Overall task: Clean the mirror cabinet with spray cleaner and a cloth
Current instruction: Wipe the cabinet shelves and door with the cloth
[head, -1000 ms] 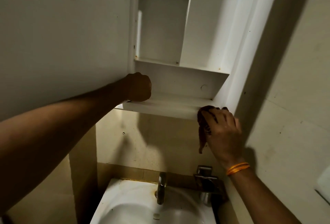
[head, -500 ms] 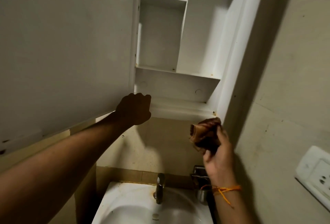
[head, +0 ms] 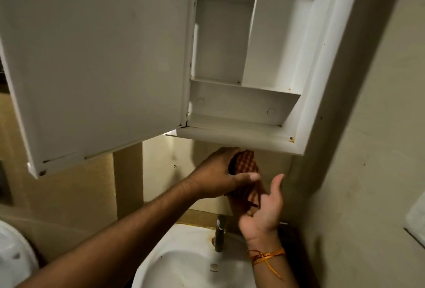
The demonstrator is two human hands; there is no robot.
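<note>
The white cabinet (head: 264, 143) hangs on the wall with its door (head: 96, 58) swung open to the left, and its inner shelves are bare. Below its bottom edge my left hand (head: 216, 177) grips a brown checked cloth (head: 245, 166) from above. My right hand (head: 264, 209) is palm up under the cloth's lower end, fingers spread, touching it. An orange thread is tied around my right wrist. No spray bottle is in view.
A white washbasin (head: 188, 262) with a dark tap (head: 219, 235) sits directly below my hands. A plain wall rises on the right, with a white fitting (head: 416, 221) at the right edge. A white rounded object (head: 13, 255) shows at the lower left.
My left hand has let go of the cabinet's bottom edge and come down onto the cloth. My right hand has opened and dropped lower. The door has swung wider.
</note>
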